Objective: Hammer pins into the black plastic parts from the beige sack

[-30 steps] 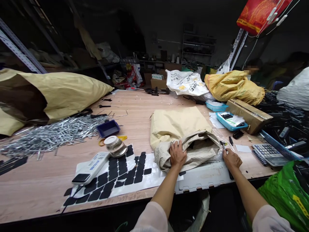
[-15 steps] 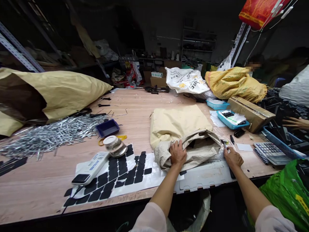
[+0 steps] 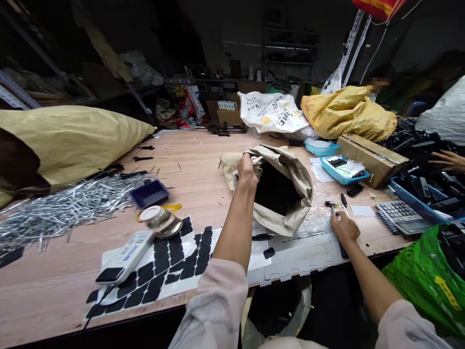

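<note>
My left hand (image 3: 248,170) is closed on the rim of a tan paper sack (image 3: 281,224), lifting that side off the table. The sack's wide mouth faces me, and its inside is too dark to make out. At the right, my right hand (image 3: 345,229) is wrapped round a small hammer (image 3: 331,204) with a short two-coloured head and a dark handle. The hammer lies low over the table edge, next to clear plastic film (image 3: 321,203). Beneath the sack's front is a grey board (image 3: 301,259), with a sheet of black stickers (image 3: 169,257) to the left.
A glass jar (image 3: 162,223), a white boxy device (image 3: 125,257), a blue tray (image 3: 149,194) and a pile of metal rods (image 3: 72,208) are on the left. A calculator (image 3: 401,215), blue baskets (image 3: 343,177) and a green bag (image 3: 417,271) stand right. Another person's hand (image 3: 448,160) shows far right.
My left hand has moved up and away from me, raising the sack's rim so its mouth opens wider towards me. My right hand keeps the hammer in about the same place.
</note>
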The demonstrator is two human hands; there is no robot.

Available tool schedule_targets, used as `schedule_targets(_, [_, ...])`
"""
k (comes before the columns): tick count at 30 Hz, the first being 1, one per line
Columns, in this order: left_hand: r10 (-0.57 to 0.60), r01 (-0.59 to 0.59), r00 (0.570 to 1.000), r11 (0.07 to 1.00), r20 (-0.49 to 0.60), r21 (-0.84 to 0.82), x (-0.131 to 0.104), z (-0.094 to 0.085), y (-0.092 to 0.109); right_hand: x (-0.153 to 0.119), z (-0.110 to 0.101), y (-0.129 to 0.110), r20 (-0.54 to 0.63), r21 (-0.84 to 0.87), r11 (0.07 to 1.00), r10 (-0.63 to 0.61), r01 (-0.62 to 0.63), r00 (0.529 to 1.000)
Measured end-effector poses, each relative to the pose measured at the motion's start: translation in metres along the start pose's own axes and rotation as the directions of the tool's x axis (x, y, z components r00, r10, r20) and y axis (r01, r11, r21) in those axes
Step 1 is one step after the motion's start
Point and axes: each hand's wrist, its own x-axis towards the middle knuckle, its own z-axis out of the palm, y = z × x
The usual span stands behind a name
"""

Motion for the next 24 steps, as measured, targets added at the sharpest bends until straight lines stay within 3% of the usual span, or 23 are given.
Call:
schedule_targets(6, [-0.217, 0.218, 0.976, 0.976, 0.033, -0.029, -0.02, -0.033, -0.009, 0.003, -0.001, 0.003, 0.025, 0.011, 1.0, 0.005, -0.005, 1.0])
schedule_targets(9, [-0.214, 0.212, 0.976, 0.977, 0.046, 0.034, -0.027, -0.043, -0.011, 0.004, -0.012, 0.004, 0.078, 0.009, 1.0, 0.011, -0.012, 0.997])
schedule_targets(11, [-0.17, 0.164, 0.984, 0.981, 0.059, 0.099, -0.034, -0.047, -0.011, -0.001, -0.023, 0.001, 0.021, 0.03, 0.999, -0.041, 0.04, 0.999])
schedule_targets(13, [-0.118, 0.103, 0.99, 0.981, 0.083, 0.167, -0.044, -0.051, -0.013, -0.013, -0.034, -0.006, -0.135, 0.127, 0.979, -0.142, 0.159, 0.981])
schedule_targets(15, [-0.069, 0.041, 0.992, 0.969, 0.107, 0.244, -0.057, -0.057, -0.017, -0.034, -0.043, -0.022, -0.231, 0.339, 0.892, -0.23, 0.3, 0.945])
schedule_targets(17, [-0.01, -0.034, 0.992, 0.936, 0.123, 0.35, -0.072, -0.063, -0.024, -0.057, -0.047, -0.045, -0.114, 0.63, 0.681, -0.395, 0.373, 0.912])
schedule_targets(18, [0.022, -0.077, 0.991, 0.906, 0.134, 0.416, -0.081, -0.067, -0.028, -0.067, -0.048, -0.06, -0.012, 0.759, 0.558, -0.501, 0.334, 0.865])
schedule_targets(20, [0.08, -0.165, 0.982, 0.809, 0.173, 0.564, -0.1, -0.075, -0.035, -0.083, -0.046, -0.093, 0.172, 0.923, 0.374, -0.617, 0.094, 0.768])
schedule_targets(22, [0.115, -0.25, 0.965, 0.672, 0.235, 0.697, -0.123, -0.086, -0.041, -0.088, -0.04, -0.128, 0.28, 0.959, 0.227, -0.659, -0.171, 0.698])
schedule_targets(24, [0.169, -0.355, 0.934, 0.515, 0.314, 0.78, -0.149, -0.1, -0.048, -0.085, -0.03, -0.163, 0.339, 0.93, 0.139, -0.68, -0.34, 0.65])
